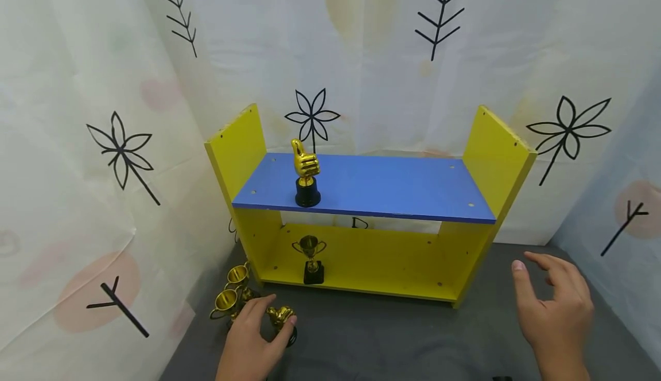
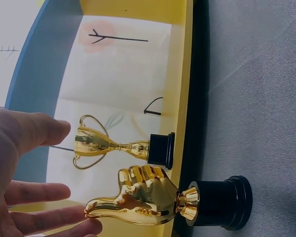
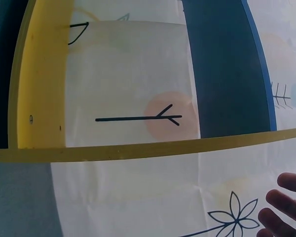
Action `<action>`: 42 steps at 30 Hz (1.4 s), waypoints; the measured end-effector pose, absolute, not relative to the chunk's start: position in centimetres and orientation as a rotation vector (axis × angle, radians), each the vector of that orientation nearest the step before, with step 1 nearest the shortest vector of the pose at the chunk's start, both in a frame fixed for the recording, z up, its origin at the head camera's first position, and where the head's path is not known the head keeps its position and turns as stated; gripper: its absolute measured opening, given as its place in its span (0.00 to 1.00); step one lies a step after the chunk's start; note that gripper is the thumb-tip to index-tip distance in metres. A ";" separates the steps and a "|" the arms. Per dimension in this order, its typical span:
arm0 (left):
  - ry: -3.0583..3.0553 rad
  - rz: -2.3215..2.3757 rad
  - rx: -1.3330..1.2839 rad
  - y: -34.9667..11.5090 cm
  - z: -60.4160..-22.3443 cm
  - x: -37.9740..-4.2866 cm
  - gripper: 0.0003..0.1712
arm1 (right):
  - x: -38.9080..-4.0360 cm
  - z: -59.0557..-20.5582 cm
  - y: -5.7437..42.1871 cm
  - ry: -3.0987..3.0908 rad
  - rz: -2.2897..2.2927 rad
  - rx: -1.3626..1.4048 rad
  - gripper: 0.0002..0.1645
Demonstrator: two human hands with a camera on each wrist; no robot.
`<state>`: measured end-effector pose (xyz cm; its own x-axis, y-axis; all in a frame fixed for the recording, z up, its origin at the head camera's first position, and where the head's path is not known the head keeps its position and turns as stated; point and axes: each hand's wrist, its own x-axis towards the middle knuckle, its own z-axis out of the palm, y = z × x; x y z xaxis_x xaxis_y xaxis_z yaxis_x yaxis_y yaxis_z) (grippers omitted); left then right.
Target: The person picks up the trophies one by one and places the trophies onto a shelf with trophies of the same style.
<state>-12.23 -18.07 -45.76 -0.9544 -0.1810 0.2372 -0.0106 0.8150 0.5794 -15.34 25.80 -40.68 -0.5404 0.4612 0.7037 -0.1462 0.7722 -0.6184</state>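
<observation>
My left hand (image 1: 252, 339) reaches over a gold thumbs-up trophy (image 1: 281, 315) with a black base, which stands on the dark cloth before the shelf. Its thumb and fingers are spread apart; in the left wrist view the fingertips are right by the top of that trophy (image 2: 148, 200). A second thumbs-up trophy (image 1: 307, 166) stands on the blue upper board, towards its left end. Below it, a two-handled gold cup trophy (image 1: 313, 273) is on the yellow lower board. At right, my right hand (image 1: 558, 306) is held in the air, fingers parted, holding nothing.
The shelf has yellow side panels (image 1: 508, 163) and a blue upper board (image 1: 387, 186). Gold cup trophies (image 1: 226, 300) stand close together left of my left hand. A patterned white curtain (image 1: 372, 71) hangs behind. A small black object (image 1: 502, 378) shows at the bottom edge.
</observation>
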 end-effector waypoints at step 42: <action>-2.695 -0.948 0.241 -17.8 -46.8 -12.7 0.32 | -15.8 -39.7 26.0 -1.989 0.830 -0.190 0.17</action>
<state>-12.75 -17.83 -46.82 -0.9488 -0.2445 0.1999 -0.0655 0.7716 0.6328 -15.83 25.96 -39.71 -0.5464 0.4439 0.7103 -0.1928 0.7586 -0.6224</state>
